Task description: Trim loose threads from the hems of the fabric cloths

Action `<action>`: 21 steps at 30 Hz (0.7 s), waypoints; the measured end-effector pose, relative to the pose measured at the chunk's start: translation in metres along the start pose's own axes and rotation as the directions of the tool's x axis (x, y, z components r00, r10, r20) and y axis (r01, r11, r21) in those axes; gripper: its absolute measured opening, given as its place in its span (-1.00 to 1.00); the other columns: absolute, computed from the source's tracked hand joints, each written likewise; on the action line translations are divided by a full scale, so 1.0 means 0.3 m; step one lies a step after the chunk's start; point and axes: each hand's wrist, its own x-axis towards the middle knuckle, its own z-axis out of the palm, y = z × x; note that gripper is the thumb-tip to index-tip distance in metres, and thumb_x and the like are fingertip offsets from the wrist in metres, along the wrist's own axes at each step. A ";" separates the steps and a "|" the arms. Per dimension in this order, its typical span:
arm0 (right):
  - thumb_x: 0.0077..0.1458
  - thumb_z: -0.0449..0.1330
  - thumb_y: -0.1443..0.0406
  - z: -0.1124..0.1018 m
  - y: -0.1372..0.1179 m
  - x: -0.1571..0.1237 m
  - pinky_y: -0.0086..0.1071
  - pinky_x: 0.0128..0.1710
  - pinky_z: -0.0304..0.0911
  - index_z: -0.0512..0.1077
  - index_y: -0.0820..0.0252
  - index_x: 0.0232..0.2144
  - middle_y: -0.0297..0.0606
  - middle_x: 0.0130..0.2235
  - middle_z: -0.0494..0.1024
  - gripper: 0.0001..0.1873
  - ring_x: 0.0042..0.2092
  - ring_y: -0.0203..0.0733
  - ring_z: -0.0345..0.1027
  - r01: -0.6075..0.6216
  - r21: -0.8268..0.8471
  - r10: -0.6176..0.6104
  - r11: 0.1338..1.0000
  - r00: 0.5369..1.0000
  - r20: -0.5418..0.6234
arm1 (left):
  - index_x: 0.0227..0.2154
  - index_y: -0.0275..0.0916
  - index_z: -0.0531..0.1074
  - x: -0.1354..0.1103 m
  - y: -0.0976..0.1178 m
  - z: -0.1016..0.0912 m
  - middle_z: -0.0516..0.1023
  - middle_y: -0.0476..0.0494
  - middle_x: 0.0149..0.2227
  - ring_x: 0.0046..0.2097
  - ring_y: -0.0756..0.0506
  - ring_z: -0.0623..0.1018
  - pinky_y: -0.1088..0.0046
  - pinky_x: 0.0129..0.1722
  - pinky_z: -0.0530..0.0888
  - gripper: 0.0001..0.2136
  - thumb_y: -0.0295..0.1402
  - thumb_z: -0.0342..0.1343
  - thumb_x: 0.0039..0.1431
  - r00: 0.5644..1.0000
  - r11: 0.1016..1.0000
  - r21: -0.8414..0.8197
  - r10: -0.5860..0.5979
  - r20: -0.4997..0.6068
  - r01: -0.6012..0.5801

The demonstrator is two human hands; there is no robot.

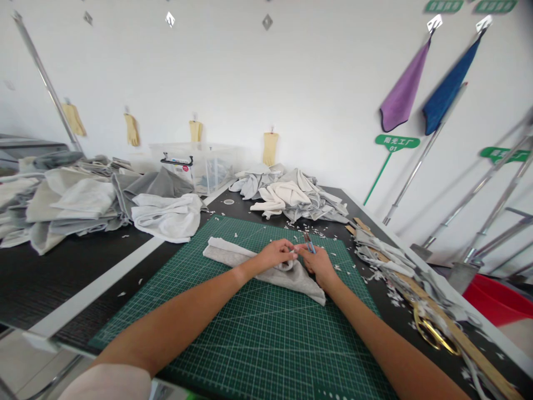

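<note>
A folded grey cloth (245, 256) lies across the green cutting mat (258, 328). My left hand (277, 253) rests on the cloth with its fingers pinched on a small bit of the fabric at the far edge. My right hand (317, 262) sits beside it, fingers closed round a small pair of blue-handled snips (308, 243) whose tip points at the pinched spot. Both hands nearly touch.
Piles of grey and white cloths (291, 197) lie behind the mat and on the left table (83, 205). A clear plastic box (195, 164) stands at the back. Cut strips, a wooden ruler (453, 333) and gold scissors (433, 332) lie on the right. A red bin (497, 300) stands beyond the table edge.
</note>
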 end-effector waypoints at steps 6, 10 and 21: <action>-0.10 0.38 -0.04 -0.005 -0.016 -0.014 -0.52 -0.73 -0.27 0.48 0.23 -0.27 -0.58 -0.71 0.09 -0.50 -0.68 -0.47 -0.18 -0.012 0.050 0.010 0.999 1.000 0.030 | -0.29 -0.34 0.51 -0.004 0.008 0.006 0.48 -0.05 -0.43 -0.42 0.02 0.43 0.51 -0.36 0.35 -0.59 -0.03 0.25 0.02 0.997 0.989 -0.149 -0.024 -0.074 0.013; -0.14 0.41 -0.04 -0.004 -0.036 -0.028 -0.51 -0.72 -0.27 0.51 0.22 -0.12 -0.56 -0.69 0.16 -0.39 -0.67 -0.47 -0.16 -0.027 0.032 0.026 0.999 0.998 0.052 | -0.29 -0.35 0.54 -0.008 0.026 -0.002 0.47 -0.04 -0.44 -0.40 0.01 0.43 0.48 -0.32 0.38 -0.58 -0.02 0.21 0.05 0.995 0.981 -0.190 -0.059 -0.079 0.044; -0.09 0.35 -0.04 0.000 -0.027 -0.019 -0.47 -0.66 -0.15 0.55 0.27 -0.31 -0.46 -0.69 0.26 -0.51 -0.65 -0.42 -0.05 0.016 -0.105 -0.021 0.994 0.999 -0.040 | -0.22 -0.31 0.44 -0.006 0.013 -0.002 0.47 -0.01 -0.51 -0.47 0.01 0.44 0.53 -0.43 0.34 -0.59 -0.05 0.23 0.05 0.999 0.997 -0.078 -0.032 -0.039 0.029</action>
